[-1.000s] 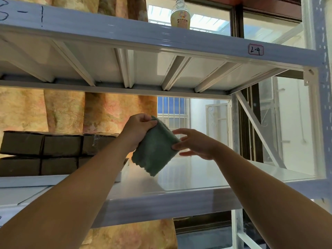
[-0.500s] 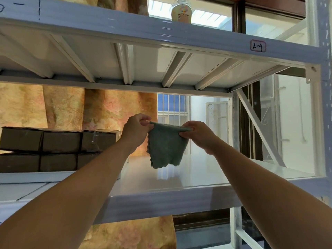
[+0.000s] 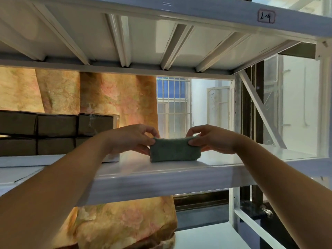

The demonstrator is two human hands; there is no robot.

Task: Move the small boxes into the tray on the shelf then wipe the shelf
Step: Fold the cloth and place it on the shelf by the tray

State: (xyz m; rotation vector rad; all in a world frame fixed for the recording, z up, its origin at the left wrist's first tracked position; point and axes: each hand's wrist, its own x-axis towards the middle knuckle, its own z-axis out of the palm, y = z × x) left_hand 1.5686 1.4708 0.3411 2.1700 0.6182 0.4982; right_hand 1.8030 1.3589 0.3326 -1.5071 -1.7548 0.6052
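A folded green cloth (image 3: 175, 150) rests with its lower edge on the white shelf (image 3: 161, 177). My left hand (image 3: 133, 139) pinches its upper left corner and my right hand (image 3: 210, 139) pinches its upper right corner. Several small brown boxes (image 3: 55, 135) are stacked in two rows at the left of the shelf. They sit in a white tray (image 3: 113, 158), of which only the right end wall shows behind my left forearm.
The upper shelf's underside (image 3: 143, 36) with its ribs hangs close overhead. A diagonal brace (image 3: 260, 112) and the upright post (image 3: 323, 105) close the right end. A floral curtain (image 3: 107, 97) hangs behind, with a barred window (image 3: 172, 106) beside it.
The cloth hung loose from my left hand, then both hands spread it. It is now folded in half and lowered onto the shelf. The camera has moved closer.
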